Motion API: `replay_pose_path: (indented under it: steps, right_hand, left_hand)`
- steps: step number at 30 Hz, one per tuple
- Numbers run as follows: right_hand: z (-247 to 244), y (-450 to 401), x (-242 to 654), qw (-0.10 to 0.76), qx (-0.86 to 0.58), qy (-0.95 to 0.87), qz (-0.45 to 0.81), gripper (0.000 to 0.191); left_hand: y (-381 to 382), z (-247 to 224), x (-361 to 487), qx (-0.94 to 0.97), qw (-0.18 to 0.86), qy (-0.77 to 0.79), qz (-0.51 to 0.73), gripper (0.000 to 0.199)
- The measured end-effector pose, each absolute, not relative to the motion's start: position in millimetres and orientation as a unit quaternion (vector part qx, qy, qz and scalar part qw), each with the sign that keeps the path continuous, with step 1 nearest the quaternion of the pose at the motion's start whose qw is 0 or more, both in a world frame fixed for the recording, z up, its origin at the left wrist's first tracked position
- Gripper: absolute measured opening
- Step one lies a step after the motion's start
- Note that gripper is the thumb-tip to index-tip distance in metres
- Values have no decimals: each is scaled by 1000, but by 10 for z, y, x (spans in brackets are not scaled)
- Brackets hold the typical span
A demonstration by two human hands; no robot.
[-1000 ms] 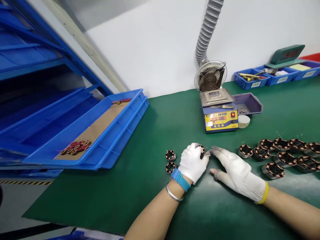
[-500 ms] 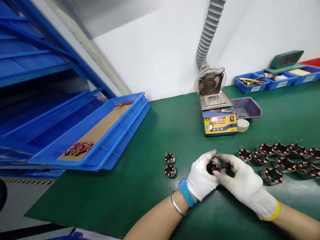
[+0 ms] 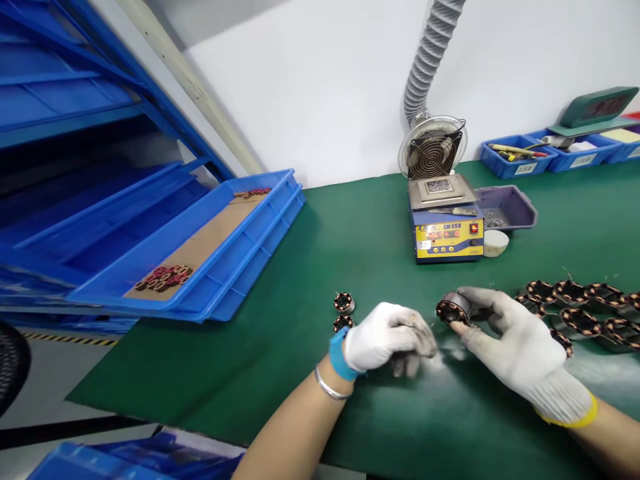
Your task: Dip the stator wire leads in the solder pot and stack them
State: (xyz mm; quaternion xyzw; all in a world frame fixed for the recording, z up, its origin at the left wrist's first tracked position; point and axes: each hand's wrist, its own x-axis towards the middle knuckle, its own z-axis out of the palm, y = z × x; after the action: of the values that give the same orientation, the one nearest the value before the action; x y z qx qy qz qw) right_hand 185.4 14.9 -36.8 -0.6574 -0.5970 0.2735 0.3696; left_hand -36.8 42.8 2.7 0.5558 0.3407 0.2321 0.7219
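My right hand (image 3: 520, 353), in a white glove with a yellow cuff, is closed on a motor stator (image 3: 453, 309). The stator is a metal ring with copper windings inside, tilted with its opening toward me. My left hand (image 3: 393, 339), also gloved, is apart from it to the left. Its fingers are loosely bent, somewhat blurred, with nothing visible in them. Just beyond the left wrist two stators (image 3: 344, 302) stand on the green table; the wrist partly covers the nearer one. More stators (image 3: 579, 323) stand in rows behind my right hand, some partly hidden by it.
A yellow-and-blue solder pot unit (image 3: 447, 233) with a fan stands at the back, beside a purple tray (image 3: 510, 208) and a round white block (image 3: 495, 244). Stacked blue trays (image 3: 260, 243) holding wound parts are at the left. Blue tool bins (image 3: 517, 160) line the wall.
My left hand has let go of the stator and moved left. My right hand keeps the stator and has shifted right and slightly up. The camera view has shifted a little.
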Motion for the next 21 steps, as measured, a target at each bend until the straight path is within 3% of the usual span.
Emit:
replay_pose_path:
  steps: [2,5,11,17,21]
  right_hand:
    - [-299,153,1845,373,-670,-580,277,56]
    - [-260,139,1832,387,-657,-578,291,55]
    - [-355,89,1821,380,-630,-610,295,54]
    - [-274,111,1786,400,-635,-553,362,58]
    - [-235,138,1733,458,-586,-498,446,64]
  left_hand:
    - [446,70,-438,542,710,325,311,20]
    - [418,4,-326,555,614,371,421,27]
    - [204,-128,-4,619,488,457,411,24]
    - [238,-75,-222,491,433,422,627,34]
    - [257,-138,-88,533,509,469,487,34]
